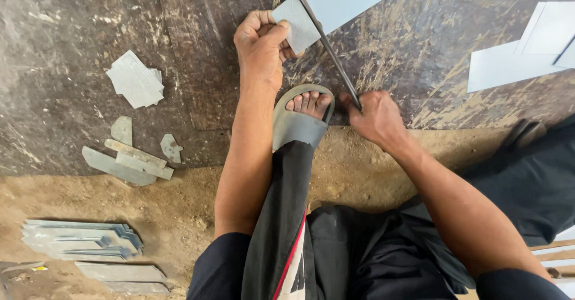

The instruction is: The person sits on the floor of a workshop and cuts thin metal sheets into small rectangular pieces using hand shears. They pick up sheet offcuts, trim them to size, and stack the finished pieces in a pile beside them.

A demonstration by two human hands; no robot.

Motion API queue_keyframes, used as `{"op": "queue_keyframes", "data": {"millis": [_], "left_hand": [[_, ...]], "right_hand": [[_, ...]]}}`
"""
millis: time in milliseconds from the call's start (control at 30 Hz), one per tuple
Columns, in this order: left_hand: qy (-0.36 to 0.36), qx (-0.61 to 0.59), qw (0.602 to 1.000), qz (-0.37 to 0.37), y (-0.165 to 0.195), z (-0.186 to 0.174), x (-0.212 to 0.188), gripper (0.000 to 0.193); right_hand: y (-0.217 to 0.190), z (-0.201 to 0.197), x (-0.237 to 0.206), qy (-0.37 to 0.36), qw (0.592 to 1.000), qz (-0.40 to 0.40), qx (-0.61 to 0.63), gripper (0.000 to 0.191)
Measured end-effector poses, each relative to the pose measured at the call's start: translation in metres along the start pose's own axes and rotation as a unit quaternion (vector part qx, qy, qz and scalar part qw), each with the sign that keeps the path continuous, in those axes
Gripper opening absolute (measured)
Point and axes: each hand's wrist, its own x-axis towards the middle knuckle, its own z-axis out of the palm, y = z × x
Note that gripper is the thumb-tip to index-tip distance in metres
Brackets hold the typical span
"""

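Your dark-trousered leg (pixel 287 216) sits nearest. Your left hand (pixel 260 45) pinches the flat grey metal sheet (pixel 335 0); your right hand (pixel 374 117) is closed around the long dark shear blade (pixel 326 42).

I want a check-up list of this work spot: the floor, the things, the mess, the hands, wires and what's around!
Surface: scratched dark board lying on dirt.
Job's things: grey metal sheet; long dark blade lying across it.
Clutter: metal offcuts, cut strips, stacked pieces.
Grippers: left hand grips the sheet's corner; right hand holds the blade's near end.
Cables: nothing seen.
Surroundings: sandalled foot on the board's edge; more sheets to the right.
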Motion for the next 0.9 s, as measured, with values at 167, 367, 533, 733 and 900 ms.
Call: {"op": "queue_keyframes", "data": {"millis": [167, 367, 533, 733, 900], "left_hand": [[0.025, 0.013, 0.984, 0.175, 0.013, -0.052, -0.014, 0.013], [0.197, 0.190, 0.911, 0.309, 0.106, -0.196, -0.047, 0.017], [0.395, 0.479, 0.745, 0.243, 0.127, -0.229, -0.045, 0.009], [0.304, 0.379, 0.776, 0.402, 0.118, -0.211, -0.053, 0.022], [0.030, 0.159, 0.964, 0.212, 0.066, -0.095, -0.068, 0.012]], "right_hand": [[0.010, -0.019, -0.017, 0.105, 0.978, -0.073, -0.166, 0.046], [0.038, -0.030, -0.041, 0.249, 0.931, -0.232, -0.132, 0.037], [0.068, -0.009, -0.022, 0.207, 0.967, -0.143, 0.028, 0.028], [0.072, -0.012, -0.016, 0.183, 0.964, -0.136, 0.139, 0.024], [0.021, -0.032, -0.006, 0.068, 0.945, -0.117, 0.299, 0.029]]}}
